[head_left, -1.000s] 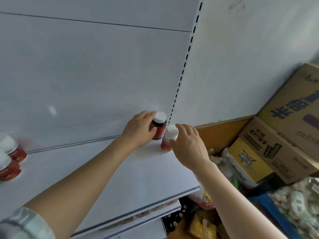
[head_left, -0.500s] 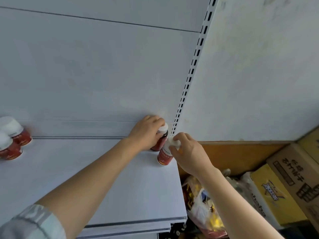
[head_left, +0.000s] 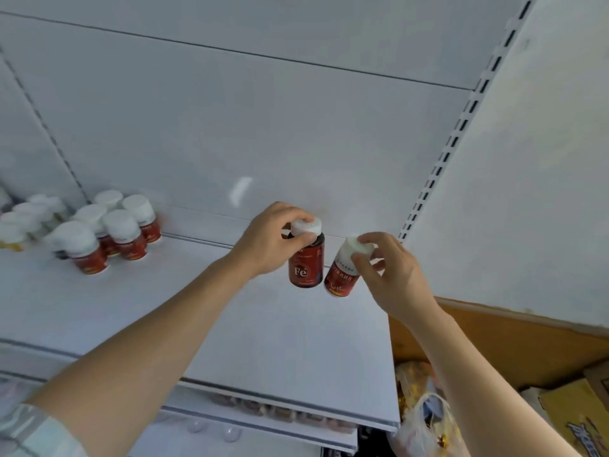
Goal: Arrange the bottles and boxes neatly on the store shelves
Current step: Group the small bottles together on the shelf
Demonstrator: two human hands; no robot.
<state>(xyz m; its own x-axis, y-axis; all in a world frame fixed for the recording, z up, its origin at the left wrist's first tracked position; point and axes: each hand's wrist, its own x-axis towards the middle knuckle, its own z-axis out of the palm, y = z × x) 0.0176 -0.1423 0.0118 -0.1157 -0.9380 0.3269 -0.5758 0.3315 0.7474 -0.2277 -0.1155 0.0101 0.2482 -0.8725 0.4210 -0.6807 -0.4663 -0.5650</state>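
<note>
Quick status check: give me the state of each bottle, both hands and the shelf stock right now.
Fe bottle: capped, held by its cap.
Red-label bottle: capped, tilted, held by its cap.
Left hand: grips the Fe bottle.
Right hand: grips the red-label bottle.
Bottle cluster: upright, capped, grouped on the shelf.

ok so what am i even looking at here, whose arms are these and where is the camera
The camera is worn on a person's head and looks forward and down, so both arms are that person's own. There is no robot. They are stocking a white store shelf. The left hand grips a dark red bottle by its white cap. The right hand holds a second red bottle, tilted, also by the cap. A cluster of similar bottles stands further left on the shelf. Cardboard boxes and a plastic bag sit lower right.
</note>
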